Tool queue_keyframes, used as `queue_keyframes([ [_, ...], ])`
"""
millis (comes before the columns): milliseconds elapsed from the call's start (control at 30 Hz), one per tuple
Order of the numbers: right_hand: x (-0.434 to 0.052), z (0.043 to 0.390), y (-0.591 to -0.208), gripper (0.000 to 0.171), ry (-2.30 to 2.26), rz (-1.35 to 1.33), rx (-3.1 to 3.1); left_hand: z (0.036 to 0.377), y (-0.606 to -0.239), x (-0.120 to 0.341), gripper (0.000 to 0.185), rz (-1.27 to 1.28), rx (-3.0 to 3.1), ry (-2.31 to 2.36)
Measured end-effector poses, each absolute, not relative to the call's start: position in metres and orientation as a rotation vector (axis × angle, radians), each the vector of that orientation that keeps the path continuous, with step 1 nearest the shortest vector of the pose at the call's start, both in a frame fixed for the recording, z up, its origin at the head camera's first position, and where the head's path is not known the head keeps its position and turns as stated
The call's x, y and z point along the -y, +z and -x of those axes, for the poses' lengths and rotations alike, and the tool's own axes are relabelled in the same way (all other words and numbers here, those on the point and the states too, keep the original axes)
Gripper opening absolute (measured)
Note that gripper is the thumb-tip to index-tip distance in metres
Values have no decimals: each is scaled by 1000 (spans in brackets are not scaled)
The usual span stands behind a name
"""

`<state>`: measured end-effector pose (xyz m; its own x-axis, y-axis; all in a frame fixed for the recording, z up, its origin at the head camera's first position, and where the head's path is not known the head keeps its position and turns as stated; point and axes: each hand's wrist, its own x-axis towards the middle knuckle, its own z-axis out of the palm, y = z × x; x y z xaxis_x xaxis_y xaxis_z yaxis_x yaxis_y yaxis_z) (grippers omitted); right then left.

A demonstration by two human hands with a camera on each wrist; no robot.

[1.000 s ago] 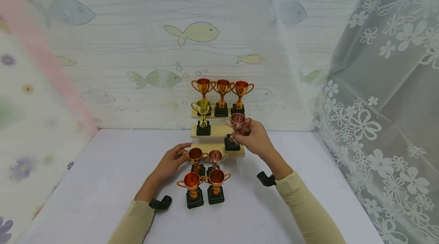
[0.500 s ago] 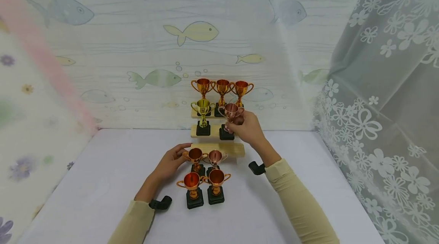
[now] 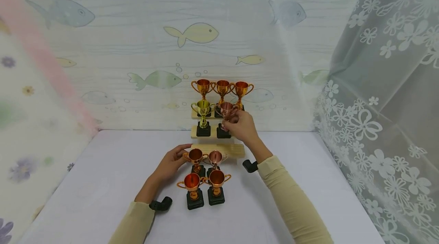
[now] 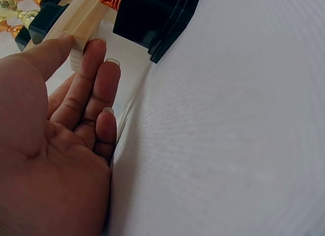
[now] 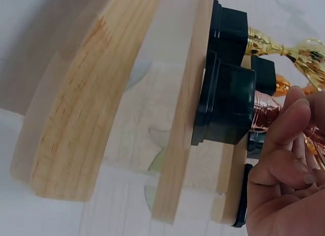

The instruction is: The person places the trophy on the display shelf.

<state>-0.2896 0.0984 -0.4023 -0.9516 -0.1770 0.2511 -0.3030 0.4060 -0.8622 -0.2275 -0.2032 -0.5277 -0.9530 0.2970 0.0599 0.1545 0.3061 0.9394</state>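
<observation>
My right hand (image 3: 245,126) pinches a small rose-gold trophy cup (image 3: 225,109) by its stem and handle side. The trophy's black base (image 5: 228,101) is upright at the middle step (image 5: 177,144) of a wooden display stand, just right of a yellow-gold trophy (image 3: 203,107). Part of the cup is hidden behind my fingers in the right wrist view. My left hand (image 3: 169,166) holds the left end of the stand's lowest step (image 3: 221,150), thumb on one face and fingertips on the other, as the left wrist view (image 4: 84,25) shows.
Three orange-gold trophies (image 3: 223,87) line the top step. Several more trophies stand on the white table (image 3: 267,206) before the stand, including an orange-gold one (image 3: 217,183) and a rose-gold one (image 3: 215,157). A fish-patterned curtain (image 3: 137,53) hangs behind.
My right hand has carried the rose-gold trophy up and left, from over the lowest step to the middle step beside the yellow-gold one. The left hand has stayed in place.
</observation>
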Motion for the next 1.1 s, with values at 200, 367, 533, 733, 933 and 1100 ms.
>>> queue_keyframes([
  [200, -93, 293, -403, 22, 1627, -440, 2500, 228, -529, 204, 50, -435, -2452, 1729],
  [367, -91, 295, -402, 21, 1638, -433, 2481, 229, -527, 204, 49, -454, -2443, 1739],
  [533, -90, 295, -404, 21, 1633, -421, 2485, 229, -528, 204, 49, -437, -2442, 1737],
  [733, -92, 292, -406, 25, 1626, -426, 2481, 228, -530, 204, 49, -415, -2439, 1730],
  [933, -94, 289, -406, 27, 1608, -442, 2466, 228, -529, 203, 49, -420, -2430, 1739],
  [1100, -98, 282, -408, 26, 1600, -448, 2425, 228, -529, 203, 49, -425, -2440, 1731],
])
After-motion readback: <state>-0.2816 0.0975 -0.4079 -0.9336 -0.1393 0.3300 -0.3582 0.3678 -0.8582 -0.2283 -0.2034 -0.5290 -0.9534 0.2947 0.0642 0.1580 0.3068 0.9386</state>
